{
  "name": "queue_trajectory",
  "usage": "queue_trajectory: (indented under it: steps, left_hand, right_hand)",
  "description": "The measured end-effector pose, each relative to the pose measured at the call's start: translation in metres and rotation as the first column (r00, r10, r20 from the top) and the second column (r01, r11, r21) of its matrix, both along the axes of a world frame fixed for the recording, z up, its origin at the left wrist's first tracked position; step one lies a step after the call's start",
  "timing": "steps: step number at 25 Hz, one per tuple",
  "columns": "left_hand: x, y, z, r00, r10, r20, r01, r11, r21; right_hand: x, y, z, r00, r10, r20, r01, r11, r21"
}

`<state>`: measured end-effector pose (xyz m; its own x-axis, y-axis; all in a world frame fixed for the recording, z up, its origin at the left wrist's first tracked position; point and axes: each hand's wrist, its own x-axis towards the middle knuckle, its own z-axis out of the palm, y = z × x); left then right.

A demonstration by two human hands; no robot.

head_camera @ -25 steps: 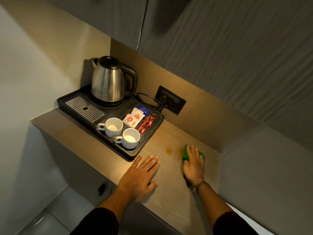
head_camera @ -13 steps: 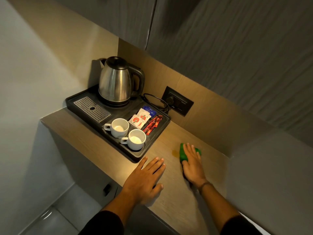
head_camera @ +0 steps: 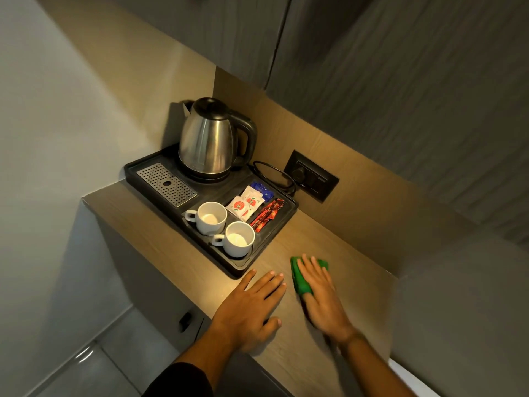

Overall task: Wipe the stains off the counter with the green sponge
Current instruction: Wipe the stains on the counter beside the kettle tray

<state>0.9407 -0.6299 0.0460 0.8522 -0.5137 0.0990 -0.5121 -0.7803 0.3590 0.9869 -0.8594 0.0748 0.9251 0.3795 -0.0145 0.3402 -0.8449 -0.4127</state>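
Wood-grain bench (head_camera: 160, 242) fills a corner under dark cabinets (head_camera: 400, 81), lit warm from above. At its back left sits a black tray (head_camera: 134, 173) carrying a steel kettle (head_camera: 207, 141), two white cups (head_camera: 211, 217) and some sachets (head_camera: 246, 203). Right hand (head_camera: 320, 296) lies flat on the green sponge (head_camera: 300, 279), fingers stretched out over it and pressing it to the bench — not curled around it. Left hand (head_camera: 252, 310) rests palm-down just beside it, fingers spread, holding nothing. No stain shows near the sponge.
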Motion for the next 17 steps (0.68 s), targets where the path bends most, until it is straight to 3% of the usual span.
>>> queue_trajectory:
  steps: [3, 7, 9, 12, 15, 17]
  left_hand:
    - [0.0, 0.001, 0.002, 1.0, -0.001, 0.0, 0.001, 1.0, -0.011]
    - [0.0, 0.001, 0.004, 0.999, -0.008, -0.031, 0.008, 1.0, 0.002]
    - [0.001, 0.001, 0.003, 0.999, -0.017, -0.029, 0.017, 1.0, 0.003]
    - [0.0, 0.0, -0.001, 1.0, -0.009, -0.025, 0.01, 1.0, 0.001]
    - [0.001, 0.001, -0.002, 1.0, -0.012, -0.024, 0.012, 1.0, -0.014]
    - [0.002, 0.0, -0.002, 1.0, -0.023, -0.012, 0.023, 1.0, -0.013]
  right_hand:
    - [-0.044, -0.057, -0.009, 0.999, -0.025, 0.035, 0.025, 1.0, 0.012]
    - [0.035, -0.03, 0.009, 0.964, -0.263, 0.04, 0.263, 0.965, 0.004]
    - [0.054, 0.008, 0.019, 0.976, -0.217, -0.009, 0.217, 0.976, -0.006]
    - [-0.004, 0.0, -0.004, 0.999, 0.048, 0.017, -0.048, 0.998, -0.029]
    - [-0.072, -0.057, -0.012, 0.999, 0.019, 0.036, -0.019, 1.0, 0.002]
    - [-0.056, -0.062, -0.001, 0.997, -0.072, 0.03, 0.072, 0.997, -0.007]
